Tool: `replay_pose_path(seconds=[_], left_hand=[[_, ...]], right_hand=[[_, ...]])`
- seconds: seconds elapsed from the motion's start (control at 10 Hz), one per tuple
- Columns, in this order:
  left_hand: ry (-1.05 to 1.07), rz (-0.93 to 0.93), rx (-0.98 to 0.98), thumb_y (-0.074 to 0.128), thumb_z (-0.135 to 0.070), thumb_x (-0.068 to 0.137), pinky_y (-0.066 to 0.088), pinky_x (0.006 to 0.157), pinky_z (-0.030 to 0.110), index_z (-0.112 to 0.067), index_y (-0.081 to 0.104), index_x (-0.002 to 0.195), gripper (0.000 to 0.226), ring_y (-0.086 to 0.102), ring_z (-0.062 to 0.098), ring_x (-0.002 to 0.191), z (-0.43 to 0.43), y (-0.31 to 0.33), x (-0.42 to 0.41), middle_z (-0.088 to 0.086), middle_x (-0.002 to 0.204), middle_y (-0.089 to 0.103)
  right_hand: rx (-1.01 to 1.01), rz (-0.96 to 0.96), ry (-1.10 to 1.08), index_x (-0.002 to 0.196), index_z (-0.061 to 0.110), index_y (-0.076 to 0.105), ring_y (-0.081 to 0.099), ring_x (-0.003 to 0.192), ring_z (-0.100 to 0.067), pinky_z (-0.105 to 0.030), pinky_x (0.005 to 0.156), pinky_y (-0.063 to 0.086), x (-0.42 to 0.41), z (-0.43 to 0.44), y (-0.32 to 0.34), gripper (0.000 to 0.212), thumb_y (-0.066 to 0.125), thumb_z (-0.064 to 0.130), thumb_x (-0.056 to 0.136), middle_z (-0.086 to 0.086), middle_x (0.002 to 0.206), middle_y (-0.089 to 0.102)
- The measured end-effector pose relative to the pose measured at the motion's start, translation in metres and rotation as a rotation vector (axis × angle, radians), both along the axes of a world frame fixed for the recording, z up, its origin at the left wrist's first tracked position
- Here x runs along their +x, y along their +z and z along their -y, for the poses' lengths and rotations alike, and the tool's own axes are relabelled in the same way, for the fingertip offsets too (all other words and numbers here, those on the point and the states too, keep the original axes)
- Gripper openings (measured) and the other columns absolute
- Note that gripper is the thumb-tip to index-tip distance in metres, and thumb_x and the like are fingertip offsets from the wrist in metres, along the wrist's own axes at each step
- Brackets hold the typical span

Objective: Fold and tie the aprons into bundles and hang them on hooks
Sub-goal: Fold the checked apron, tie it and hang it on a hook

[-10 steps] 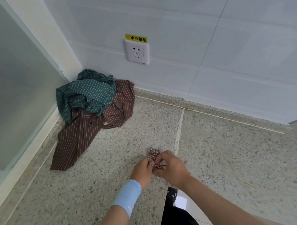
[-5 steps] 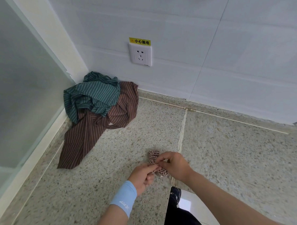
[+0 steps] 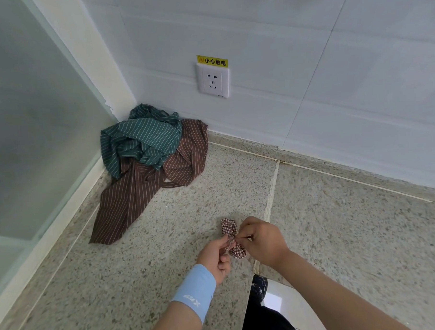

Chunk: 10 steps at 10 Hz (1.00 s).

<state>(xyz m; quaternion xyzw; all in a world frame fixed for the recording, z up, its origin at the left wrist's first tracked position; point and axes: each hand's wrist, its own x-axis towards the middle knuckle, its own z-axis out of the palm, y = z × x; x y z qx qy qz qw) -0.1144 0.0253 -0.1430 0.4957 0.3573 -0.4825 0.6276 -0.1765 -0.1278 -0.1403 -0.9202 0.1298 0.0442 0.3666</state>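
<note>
Speckled stone counter [image 3: 166, 279] meeting white tiled wall [image 3: 307, 73]. White socket [image 3: 213, 80] set in that wall, yellow warning label [image 3: 212, 61] touching its top edge. Frosted glass panel [image 3: 30, 123] well left of socket, closing the corner. Pale seam [image 3: 271, 195] crossing counter below and right of socket.

Below-left of socket, in the corner: green striped apron [image 3: 140, 138] crumpled on top of brown striped apron [image 3: 128, 201], both loose and unfolded, brown one spreading toward the near edge.

Straight below socket, well apart from it: checked apron bundle [image 3: 229, 228] on counter, small, rolled tight, cinched round the middle by its tie [image 3: 233, 240].

At the bundle, left hand [image 3: 215, 257] with blue wristband [image 3: 196, 293]: fingers [image 3: 224, 259] curled tight, pinching a strand of tie. Opposite it, right hand [image 3: 262, 240]: thumb and forefinger closed narrow on tie at the cinch, remaining fingers curled. Bundle's lower end partly hidden between both hands.
</note>
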Motion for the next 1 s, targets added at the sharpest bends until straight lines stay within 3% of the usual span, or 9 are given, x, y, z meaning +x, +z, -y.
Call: replay_pose_path(seconds=[0.1,0.2,0.3,0.4,0.5,0.6,0.7,0.9,1.0], left_hand=[[0.031,0.083,0.141,0.065,-0.024,0.094,0.020,0.032,0.018,-0.008,0.067,0.088,0.017,0.031,0.009,0.042,0.005,-0.002,-0.005,0.000,0.073,0.055],[0.060,0.189,0.264,0.064,-0.031,0.094,0.025,0.034,0.018,-0.013,0.074,0.089,0.021,0.031,0.012,0.043,0.008,-0.003,-0.010,0.001,0.060,0.046],[0.115,0.288,0.229,0.063,-0.025,0.096,0.038,0.040,0.020,-0.010,0.075,0.097,0.019,0.048,0.012,0.051,0.004,-0.004,-0.013,0.005,0.069,0.060],[0.058,0.323,0.252,0.055,-0.030,0.100,0.036,0.039,0.017,-0.016,0.073,0.097,0.023,0.049,0.009,0.051,-0.001,-0.004,-0.010,0.005,0.081,0.065],[0.065,0.300,0.128,0.045,-0.030,0.104,0.030,0.042,0.017,-0.015,0.069,0.102,0.028,0.046,0.007,0.054,-0.005,-0.002,-0.005,-0.001,0.069,0.060],[0.062,0.264,-0.004,0.042,-0.029,0.105,0.026,0.040,0.016,-0.012,0.066,0.106,0.030,0.042,0.006,0.054,-0.003,-0.003,-0.002,-0.004,0.068,0.058],[0.053,0.231,-0.013,0.043,-0.028,0.105,0.027,0.038,0.014,-0.010,0.059,0.103,0.024,0.042,0.006,0.053,-0.001,-0.006,0.002,-0.006,0.079,0.069],[0.172,0.124,0.071,0.037,-0.023,0.107,0.039,0.058,0.021,-0.007,0.059,0.086,0.034,0.047,0.013,0.061,0.010,-0.010,0.014,0.003,0.076,0.057],[0.182,0.081,0.087,0.035,-0.023,0.107,0.039,0.061,0.021,-0.005,0.058,0.081,0.039,0.044,0.013,0.063,0.013,-0.008,0.020,0.004,0.075,0.053]], right_hand=[[0.006,-0.058,0.012,0.080,0.034,0.072,0.061,0.079,-0.002,-0.019,0.071,0.047,0.000,0.001,-0.003,0.007,0.070,0.032,0.087,0.025,0.096,0.057],[-0.030,-0.049,-0.013,0.079,0.033,0.068,0.058,0.090,-0.001,-0.029,0.089,0.038,0.000,0.001,-0.008,0.009,0.068,0.028,0.086,0.024,0.099,0.057],[-0.172,-0.071,0.007,0.081,0.032,0.070,0.047,0.105,-0.006,-0.037,0.102,0.021,0.003,0.005,-0.005,0.006,0.065,0.030,0.085,0.020,0.106,0.056],[-0.272,-0.149,0.026,0.090,0.029,0.068,0.056,0.095,-0.013,-0.030,0.082,0.032,0.007,0.009,0.005,0.011,0.057,0.028,0.089,0.012,0.098,0.059],[-0.063,-0.363,-0.056,0.091,0.024,0.063,0.061,0.087,-0.016,-0.029,0.071,0.047,0.013,0.008,0.010,0.010,0.053,0.025,0.092,0.006,0.095,0.065],[0.169,-0.482,-0.199,0.083,0.020,0.063,0.064,0.073,-0.016,-0.027,0.061,0.052,0.017,0.009,0.007,0.009,0.057,0.017,0.088,-0.002,0.091,0.070],[0.249,-0.532,-0.290,0.080,0.012,0.065,0.060,0.045,-0.013,-0.026,0.049,0.052,0.022,0.011,0.006,0.013,0.055,0.011,0.088,-0.006,0.080,0.073],[0.284,-0.637,-0.384,0.096,0.007,0.069,0.064,0.057,-0.018,-0.024,0.048,0.051,0.029,0.008,0.003,0.015,0.056,0.011,0.091,-0.009,0.079,0.069],[0.192,-0.708,-0.317,0.106,0.006,0.073,0.072,0.077,-0.015,-0.025,0.062,0.057,0.027,0.012,-0.003,0.023,0.054,0.016,0.099,-0.002,0.091,0.076]])
